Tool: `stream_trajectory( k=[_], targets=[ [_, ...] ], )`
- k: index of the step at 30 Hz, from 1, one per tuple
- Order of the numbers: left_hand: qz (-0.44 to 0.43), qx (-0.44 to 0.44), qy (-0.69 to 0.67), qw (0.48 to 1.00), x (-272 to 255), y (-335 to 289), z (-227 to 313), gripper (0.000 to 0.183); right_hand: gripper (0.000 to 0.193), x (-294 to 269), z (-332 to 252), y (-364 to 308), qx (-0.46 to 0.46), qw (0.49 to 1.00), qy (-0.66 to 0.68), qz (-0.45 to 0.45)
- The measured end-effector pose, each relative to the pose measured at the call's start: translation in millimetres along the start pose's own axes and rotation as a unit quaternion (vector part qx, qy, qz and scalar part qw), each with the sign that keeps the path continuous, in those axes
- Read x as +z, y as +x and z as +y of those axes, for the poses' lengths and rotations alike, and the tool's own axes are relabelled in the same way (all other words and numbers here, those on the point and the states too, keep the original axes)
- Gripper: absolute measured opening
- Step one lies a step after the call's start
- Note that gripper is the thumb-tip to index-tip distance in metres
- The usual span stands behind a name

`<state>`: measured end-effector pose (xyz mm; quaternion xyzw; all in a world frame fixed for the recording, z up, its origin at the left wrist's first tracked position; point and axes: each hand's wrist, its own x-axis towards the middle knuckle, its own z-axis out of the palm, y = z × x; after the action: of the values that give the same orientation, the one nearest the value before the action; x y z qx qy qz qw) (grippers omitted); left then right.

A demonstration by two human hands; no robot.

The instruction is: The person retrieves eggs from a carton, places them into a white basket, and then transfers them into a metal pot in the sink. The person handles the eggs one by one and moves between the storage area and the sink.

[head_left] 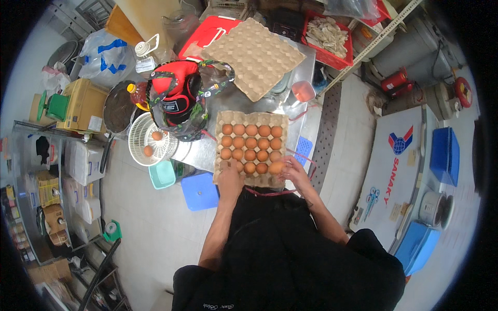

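A grey cardboard egg tray [252, 118] on the metal table in front of me holds rows of brown eggs [251, 142]. My right hand [296, 176] is at the tray's near right corner, its fingers closed on a brown egg [276, 167] at the end of the nearest row. At the near left corner, my left hand [230, 180] has its fingers curled down into the tray, right beside another egg in that row. Whatever lies under those left fingers is hidden.
Left of the tray, a white plastic basket [136, 136] holds two eggs. A red and black patterned bag [179, 103] stands between them. Behind lies another cardboard egg tray [254, 57], with a pink cup [303, 92] near it. Blue stool [200, 192] below the table's left edge.
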<state>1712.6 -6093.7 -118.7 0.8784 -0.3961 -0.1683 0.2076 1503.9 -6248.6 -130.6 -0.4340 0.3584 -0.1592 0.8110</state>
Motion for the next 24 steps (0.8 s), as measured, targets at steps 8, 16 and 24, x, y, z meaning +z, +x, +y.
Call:
stream_trajectory(
  k=[8,16,24],
  targets=[
    [-0.062,0.022,0.024,0.998,-15,21,-6,0.056,0.041,12,-12,48,0.14,0.967,-0.205,-0.065],
    [-0.057,-0.149,-0.46,0.874,-43,13,-37,0.037,0.053,43,5,27,-0.164,0.696,-0.699,-0.033],
    [0.219,-0.274,-0.588,0.729,-118,60,-174,0.05,0.036,52,0,34,-0.162,0.714,-0.68,-0.038]
  ],
)
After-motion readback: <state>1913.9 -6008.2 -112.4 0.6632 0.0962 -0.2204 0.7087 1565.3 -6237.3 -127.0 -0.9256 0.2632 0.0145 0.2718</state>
